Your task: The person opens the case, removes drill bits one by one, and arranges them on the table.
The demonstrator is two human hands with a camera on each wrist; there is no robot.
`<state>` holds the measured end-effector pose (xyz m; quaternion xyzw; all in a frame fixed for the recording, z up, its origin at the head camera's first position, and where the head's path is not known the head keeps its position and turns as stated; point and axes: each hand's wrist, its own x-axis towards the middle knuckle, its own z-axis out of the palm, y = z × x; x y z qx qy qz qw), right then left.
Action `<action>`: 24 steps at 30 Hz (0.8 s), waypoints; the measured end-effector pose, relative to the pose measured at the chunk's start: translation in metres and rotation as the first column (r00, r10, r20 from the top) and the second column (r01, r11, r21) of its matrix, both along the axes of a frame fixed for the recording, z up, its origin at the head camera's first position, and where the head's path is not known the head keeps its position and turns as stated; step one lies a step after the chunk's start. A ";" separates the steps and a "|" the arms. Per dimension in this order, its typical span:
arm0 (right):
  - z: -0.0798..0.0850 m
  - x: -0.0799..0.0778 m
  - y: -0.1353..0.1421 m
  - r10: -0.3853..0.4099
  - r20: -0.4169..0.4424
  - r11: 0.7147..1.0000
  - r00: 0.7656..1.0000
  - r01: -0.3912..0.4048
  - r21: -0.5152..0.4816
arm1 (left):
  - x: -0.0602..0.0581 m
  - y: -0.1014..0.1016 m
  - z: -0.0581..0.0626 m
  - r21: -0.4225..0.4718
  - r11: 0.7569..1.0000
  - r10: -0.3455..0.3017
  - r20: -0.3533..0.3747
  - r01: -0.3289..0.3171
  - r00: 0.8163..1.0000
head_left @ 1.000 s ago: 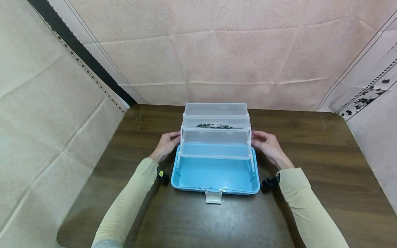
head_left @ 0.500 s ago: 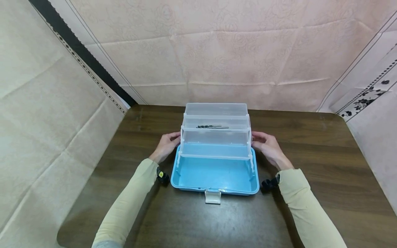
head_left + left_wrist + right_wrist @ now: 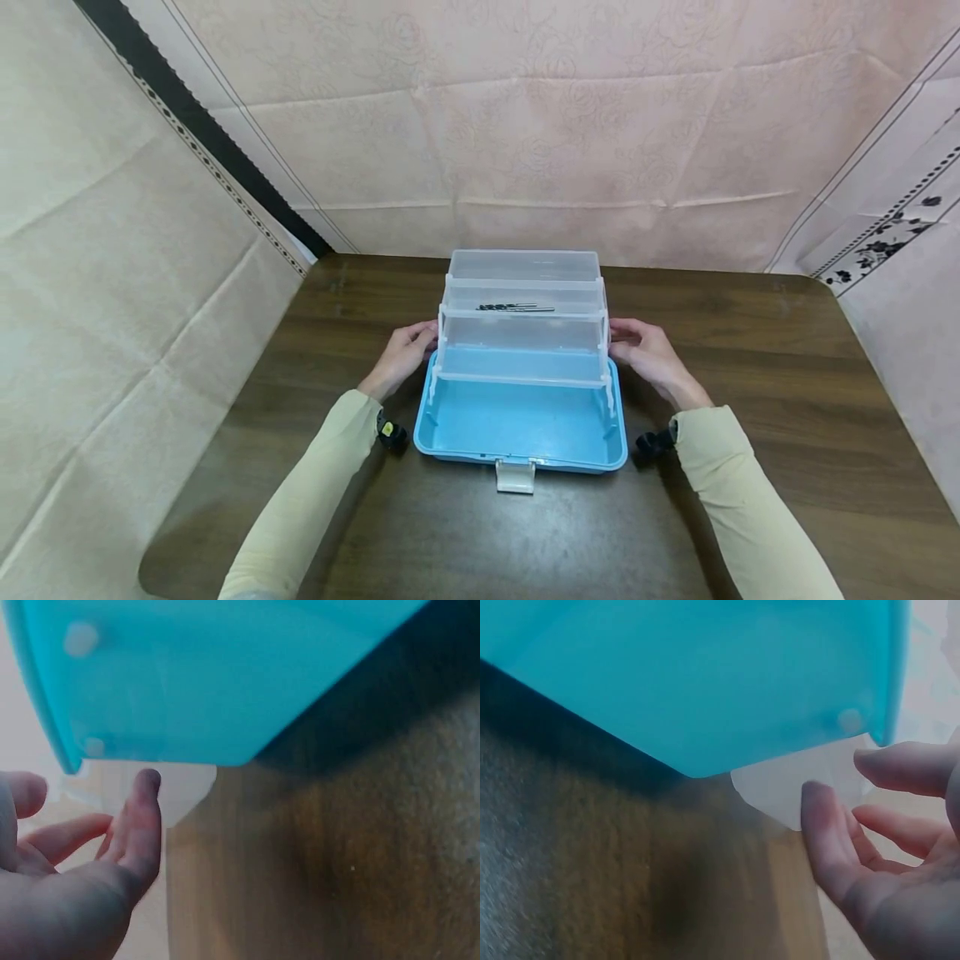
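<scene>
Both L hand (image 3: 401, 357) & R hand (image 3: 654, 357) flank box (image 3: 517, 423), long axis crosswise, latch (image 3: 515, 478) twd viewer, can't tell grip.

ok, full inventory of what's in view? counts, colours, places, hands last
Box: 1, blue, on the table
Trays: at least two, translucent, tiered toward box's back
Topmost panel: 1, translucent, tray or lid unclear
Thin rods: few, exact count unclear, dark, tier below topmost panel
Latch: 1, whitish, box front
Table: 1, brown, under box
Cloth: count unclear, pale, behind and both sides
Sleeves: 2, pale yellow, forearms
Left hand: 1, bare, trays' left
Right hand: 1, bare, trays' right
</scene>
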<state>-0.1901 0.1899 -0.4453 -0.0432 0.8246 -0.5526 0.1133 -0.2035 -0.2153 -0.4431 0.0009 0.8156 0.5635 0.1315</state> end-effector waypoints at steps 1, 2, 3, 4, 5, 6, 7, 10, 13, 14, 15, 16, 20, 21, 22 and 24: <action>0.002 0.000 0.000 0.009 0.000 1.000 1.000 -0.009 0.016 | 0.001 0.001 0.002 -0.006 1.000 0.005 0.004 -0.005 1.000; 0.004 0.000 0.000 0.018 0.001 0.999 1.000 -0.018 0.035 | 0.002 0.001 0.003 -0.013 1.000 0.011 0.007 -0.011 1.000; 0.006 -0.001 0.001 0.032 0.002 0.998 0.999 -0.032 0.051 | 0.004 0.002 0.004 -0.025 1.000 0.014 0.010 -0.014 1.000; 0.009 -0.002 0.001 0.045 0.003 0.997 0.999 -0.046 0.067 | 0.006 0.002 0.006 -0.036 0.999 0.013 0.010 -0.013 1.000; 0.013 -0.002 0.002 0.058 0.006 0.995 0.998 -0.058 0.081 | 0.008 0.003 0.009 -0.049 0.999 0.009 0.011 -0.008 1.000; 0.017 -0.003 0.002 0.067 0.004 0.992 0.998 -0.067 0.103 | 0.010 0.003 0.010 -0.065 0.998 0.002 0.014 -0.001 1.000; 0.022 -0.004 0.003 0.075 -0.005 0.989 0.997 -0.074 0.125 | 0.013 0.003 0.012 -0.080 0.997 -0.006 0.012 0.007 1.000; 0.037 -0.006 0.006 0.066 -0.040 0.981 0.997 -0.057 0.187 | 0.021 0.004 0.016 -0.151 0.987 -0.053 -0.016 0.050 0.998; 0.050 -0.008 0.006 0.017 -0.112 0.978 0.994 0.007 0.208 | 0.030 0.006 0.019 -0.246 0.967 -0.098 -0.099 0.071 0.990; 0.054 -0.008 0.006 -0.004 -0.137 0.979 0.991 0.032 0.202 | 0.033 0.007 0.021 -0.287 0.955 -0.114 -0.135 0.071 0.984; 0.057 -0.009 0.004 -0.023 -0.166 0.980 0.986 0.055 0.190 | 0.037 0.008 0.022 -0.329 0.942 -0.129 -0.175 0.066 0.976; 0.060 -0.010 0.003 -0.042 -0.196 0.981 0.980 0.077 0.175 | 0.041 0.009 0.023 -0.373 0.926 -0.150 -0.216 0.060 0.965; 0.068 -0.013 -0.009 -0.069 -0.296 0.984 0.953 0.114 0.140 | 0.056 0.015 0.023 -0.542 0.840 -0.265 -0.360 0.031 0.894; 0.069 -0.014 -0.012 -0.062 -0.319 0.984 0.946 0.111 0.137 | 0.060 0.016 0.022 -0.575 0.818 -0.300 -0.388 0.026 0.872; 0.070 -0.016 -0.016 -0.051 -0.339 0.985 0.940 0.103 0.136 | 0.064 0.018 0.021 -0.604 0.797 -0.334 -0.409 0.023 0.849; 0.070 -0.018 -0.023 -0.012 -0.380 0.984 0.925 0.078 0.158 | 0.071 0.021 0.020 -0.644 0.765 -0.393 -0.434 0.027 0.811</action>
